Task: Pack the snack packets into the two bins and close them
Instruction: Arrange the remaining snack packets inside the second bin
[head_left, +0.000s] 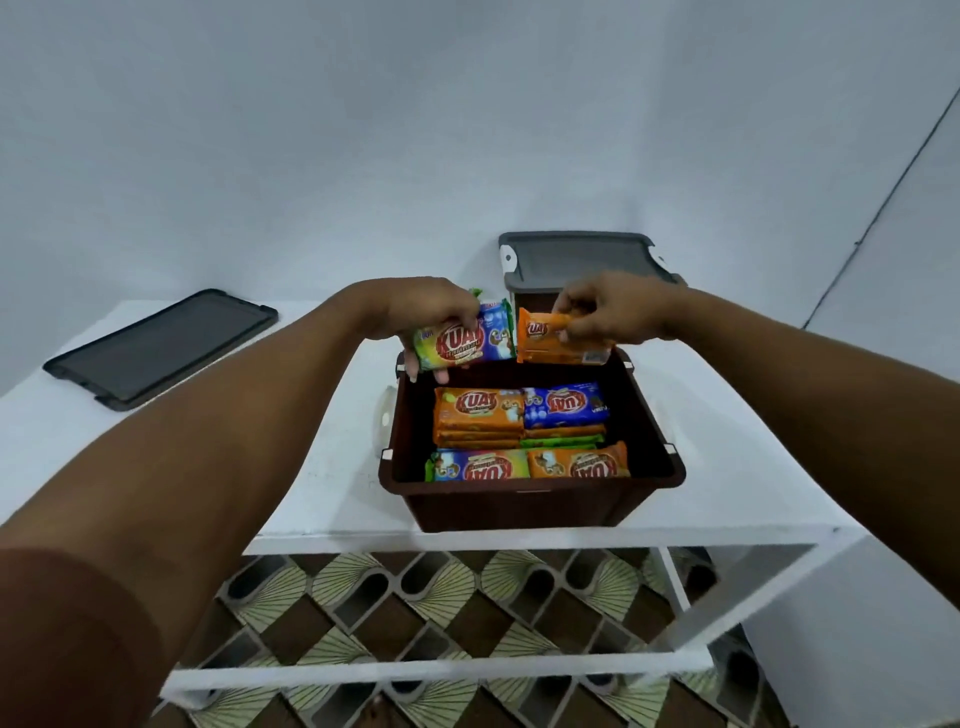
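Note:
An open dark brown bin (530, 501) stands at the front of the white table and holds several orange, blue and green snack packets (524, 434) in rows. Over its far rim, my left hand (423, 312) grips a blue and green packet (467, 340). My right hand (605, 312) pinches an orange packet (558, 335) just to the right of it. Behind my hands stands a second bin (530, 299) closed with a grey lid (576, 257). A loose grey lid (161, 345) lies flat at the table's left.
The white table (322, 457) has its front edge close below the open bin. A patterned tiled floor (441, 592) shows beneath the table's frame. A white wall rises behind.

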